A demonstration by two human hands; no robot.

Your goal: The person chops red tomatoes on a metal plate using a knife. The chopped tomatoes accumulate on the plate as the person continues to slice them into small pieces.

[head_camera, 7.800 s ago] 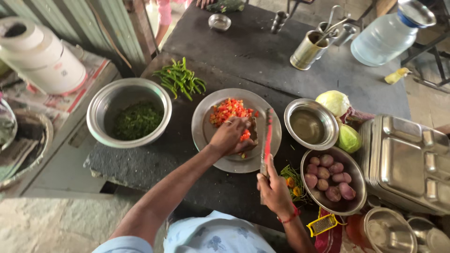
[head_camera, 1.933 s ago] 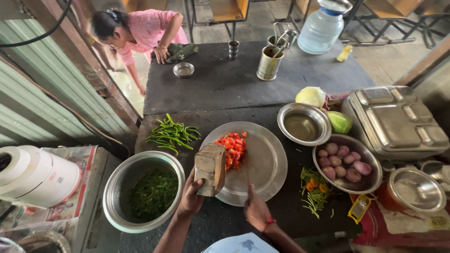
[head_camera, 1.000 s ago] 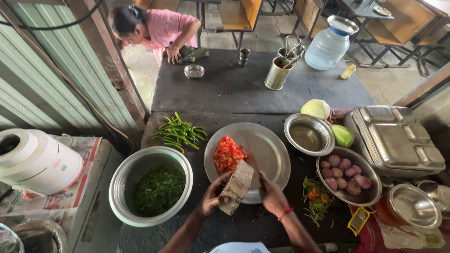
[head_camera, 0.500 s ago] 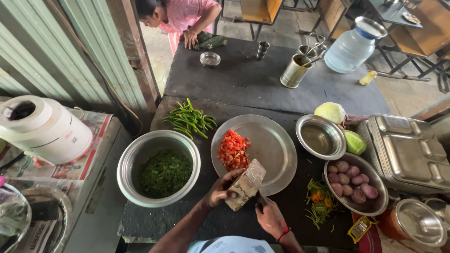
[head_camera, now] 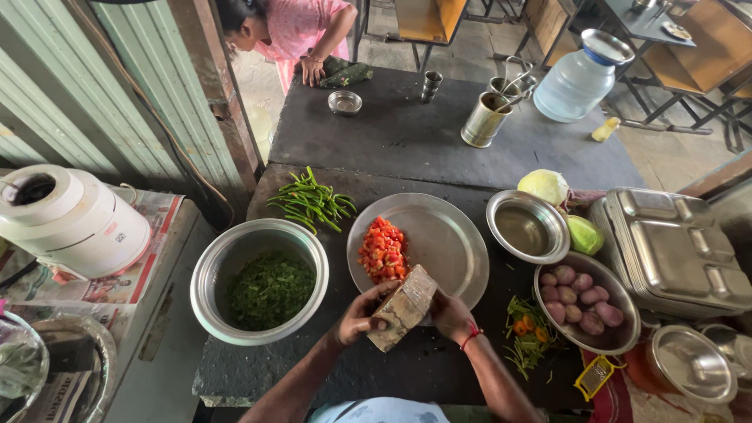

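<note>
My left hand [head_camera: 359, 315] and my right hand [head_camera: 450, 313] both grip a small wooden chopping board [head_camera: 403, 305]. The board is lifted and tilted over the near rim of a round steel plate [head_camera: 442, 235]. A pile of chopped red tomato [head_camera: 382, 251] lies on the left part of that plate, just beyond the board. A red thread circles my right wrist. No knife shows in either hand.
Left of the plate: steel bowl of chopped greens [head_camera: 262, 282], green chillies [head_camera: 309, 200]. To the right: small steel bowl [head_camera: 526, 227], cabbage [head_camera: 544, 186], bowl of small reddish vegetables [head_camera: 583, 301], stacked steel trays [head_camera: 674, 251], vegetable scraps [head_camera: 525, 329]. A person in pink [head_camera: 290, 31] leans at the far table.
The board lay on the plate under the tomato, with a red knife in my right hand. Now the tomato lies on the plate and both hands hold the tilted board at its near rim.
</note>
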